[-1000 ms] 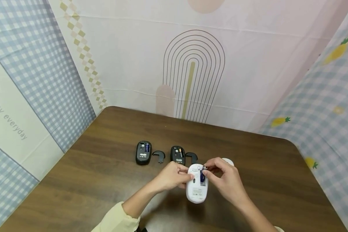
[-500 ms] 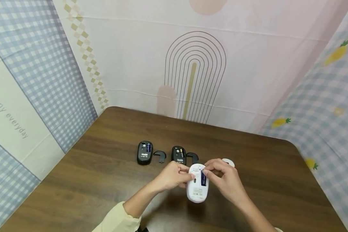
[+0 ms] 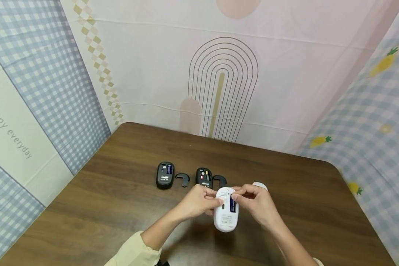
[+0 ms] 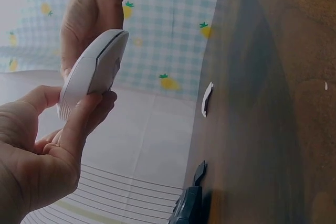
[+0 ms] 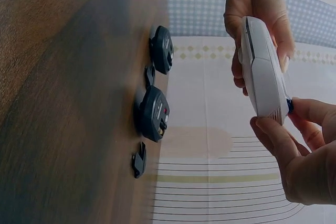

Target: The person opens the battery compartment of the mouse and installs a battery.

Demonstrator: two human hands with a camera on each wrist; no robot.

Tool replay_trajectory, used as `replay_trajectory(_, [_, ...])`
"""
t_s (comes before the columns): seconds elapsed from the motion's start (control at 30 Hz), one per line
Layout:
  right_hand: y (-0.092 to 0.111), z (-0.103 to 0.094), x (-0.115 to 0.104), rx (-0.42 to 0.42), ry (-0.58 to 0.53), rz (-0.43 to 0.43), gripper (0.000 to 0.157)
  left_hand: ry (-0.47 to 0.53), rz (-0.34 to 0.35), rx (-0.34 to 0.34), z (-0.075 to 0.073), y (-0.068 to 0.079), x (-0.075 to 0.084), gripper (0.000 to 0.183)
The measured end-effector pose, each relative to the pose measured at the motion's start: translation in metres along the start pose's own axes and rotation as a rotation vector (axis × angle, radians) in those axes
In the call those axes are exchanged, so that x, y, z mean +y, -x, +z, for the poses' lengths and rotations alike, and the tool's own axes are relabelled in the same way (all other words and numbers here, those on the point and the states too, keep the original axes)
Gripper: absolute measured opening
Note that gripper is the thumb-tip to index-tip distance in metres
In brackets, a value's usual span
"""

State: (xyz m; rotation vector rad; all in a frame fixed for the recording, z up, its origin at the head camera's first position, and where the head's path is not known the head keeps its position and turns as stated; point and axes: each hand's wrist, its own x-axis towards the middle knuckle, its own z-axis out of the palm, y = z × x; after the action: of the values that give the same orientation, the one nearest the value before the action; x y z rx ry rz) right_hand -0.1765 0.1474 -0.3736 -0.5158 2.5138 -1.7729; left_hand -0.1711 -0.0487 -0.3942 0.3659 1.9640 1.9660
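A white computer mouse is held above the table, its underside with the uncovered battery slot turned up toward the head camera. My left hand grips its left side, thumb on the underside and fingers beneath. A dark blue battery lies along the slot. At the battery's upper end is the thumb of my right hand, while a finger of that hand bears on the mouse's end, as the right wrist view shows. There, the battery's end sticks out slightly beside the thumb.
Behind the hands lie two black mice, a left one with a blue battery and a right one showing a red light. Beside them are black covers, one on the left and one on the right. A white cover lies beyond my right hand.
The battery was tilted up out of the slot a second ago and now lies down along it. My right thumb and fingers stay at its upper end. The left hand holds still.
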Motion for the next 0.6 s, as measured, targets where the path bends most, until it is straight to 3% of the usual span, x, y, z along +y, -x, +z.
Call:
replay_trajectory(0.33, [-0.0017,0.0007,0.0003,0.041,0.023,0.022,0.003,-0.011,-0.004,-0.006,-0.0002,-0.0017,0.0029,0.025])
replay_trajectory(0.6, [-0.0008,0.0073,0.0035,0.116,0.085,-0.032,0.01,-0.043,-0.015,0.009,-0.0003,-0.0035,0.0003,0.025])
